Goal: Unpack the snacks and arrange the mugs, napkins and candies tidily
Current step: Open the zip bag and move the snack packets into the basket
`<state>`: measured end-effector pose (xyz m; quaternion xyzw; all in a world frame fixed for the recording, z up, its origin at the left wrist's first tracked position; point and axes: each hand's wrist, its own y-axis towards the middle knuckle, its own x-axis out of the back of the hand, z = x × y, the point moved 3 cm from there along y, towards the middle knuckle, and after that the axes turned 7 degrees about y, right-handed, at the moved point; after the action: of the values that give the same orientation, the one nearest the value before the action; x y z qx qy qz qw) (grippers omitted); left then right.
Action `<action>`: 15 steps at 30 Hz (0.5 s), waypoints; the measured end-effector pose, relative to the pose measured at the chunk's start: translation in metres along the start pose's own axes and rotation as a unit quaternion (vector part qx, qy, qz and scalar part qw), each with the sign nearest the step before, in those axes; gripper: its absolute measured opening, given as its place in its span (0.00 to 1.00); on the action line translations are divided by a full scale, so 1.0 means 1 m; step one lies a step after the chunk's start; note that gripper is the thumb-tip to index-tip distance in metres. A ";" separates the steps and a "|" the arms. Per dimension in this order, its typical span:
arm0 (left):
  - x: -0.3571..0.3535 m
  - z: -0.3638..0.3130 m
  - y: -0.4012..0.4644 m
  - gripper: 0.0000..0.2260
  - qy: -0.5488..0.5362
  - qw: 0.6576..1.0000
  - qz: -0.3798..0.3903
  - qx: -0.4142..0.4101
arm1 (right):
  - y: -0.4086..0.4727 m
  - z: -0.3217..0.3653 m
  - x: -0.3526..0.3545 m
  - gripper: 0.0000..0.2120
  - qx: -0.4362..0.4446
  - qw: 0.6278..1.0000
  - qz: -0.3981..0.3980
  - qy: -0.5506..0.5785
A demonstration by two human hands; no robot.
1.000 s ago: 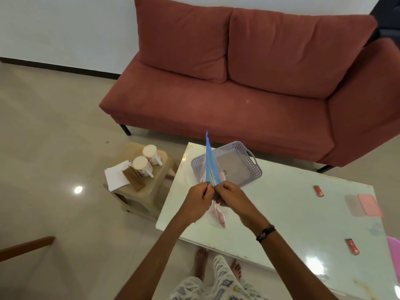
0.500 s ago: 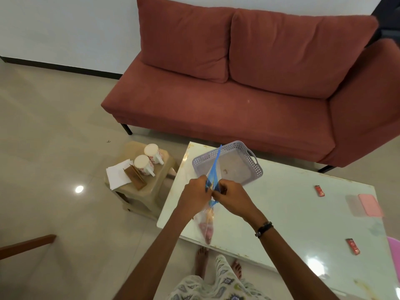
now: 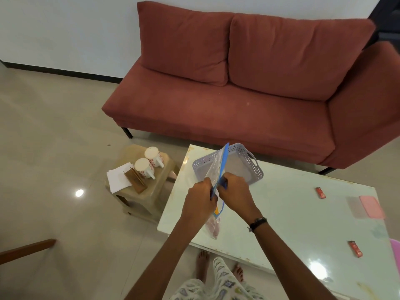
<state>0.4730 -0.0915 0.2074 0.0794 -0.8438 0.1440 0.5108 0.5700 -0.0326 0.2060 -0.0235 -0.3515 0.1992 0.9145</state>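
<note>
Head view: both the left hand (image 3: pixel 200 199) and right hand (image 3: pixel 234 192) pinch the blue top strip of a clear snack bag (image 3: pixel 216 169), held just in front of the grey basket (image 3: pixel 255 167). This looks like the opening step; next, pulling the seal apart and tipping the contents into the basket. The pinkish contents near the bag's bottom are too blurred to identify

Clear plastic bag (image 3: pixel 213 167), glossy table (image 3: pixel 303 204), perforated plastic basket (image 3: pixel 255 167).
</note>
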 end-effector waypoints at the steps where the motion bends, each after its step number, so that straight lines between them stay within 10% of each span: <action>1: 0.001 0.001 0.001 0.12 0.014 1.000 -0.001 0.001 | 0.000 0.001 0.000 0.04 0.008 1.000 0.003 -0.002; 15: 0.013 0.007 0.002 0.06 0.008 0.998 -0.058 0.018 | -0.008 -0.012 0.008 0.06 -0.036 0.997 0.001 -0.072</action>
<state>0.4605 -0.0919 0.2155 0.1360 -0.8310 0.1295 0.5237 0.5859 -0.0356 0.2033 -0.0425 -0.4237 0.1882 0.8850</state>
